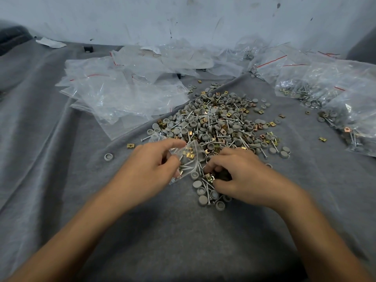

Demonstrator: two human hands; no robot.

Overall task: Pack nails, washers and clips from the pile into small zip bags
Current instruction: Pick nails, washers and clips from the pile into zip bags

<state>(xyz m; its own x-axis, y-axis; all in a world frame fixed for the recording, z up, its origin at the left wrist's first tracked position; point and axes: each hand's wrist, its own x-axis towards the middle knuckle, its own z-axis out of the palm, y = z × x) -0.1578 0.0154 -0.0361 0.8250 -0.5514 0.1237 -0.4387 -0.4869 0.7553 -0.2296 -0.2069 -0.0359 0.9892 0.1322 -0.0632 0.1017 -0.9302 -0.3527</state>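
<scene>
Head view: left hand pinches small zip bag, nails and clips inside. Right hand fingers curl round loose pieces at near edge of pile. Risks: bag mouth collapsing, pieces spilling onto grey cloth; nail tips piercing plastic.

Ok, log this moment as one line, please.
left hand: holds small zip bag, partly filled | right hand: grips pieces at pile near edge | filled bags: right | empty bags: left
</scene>
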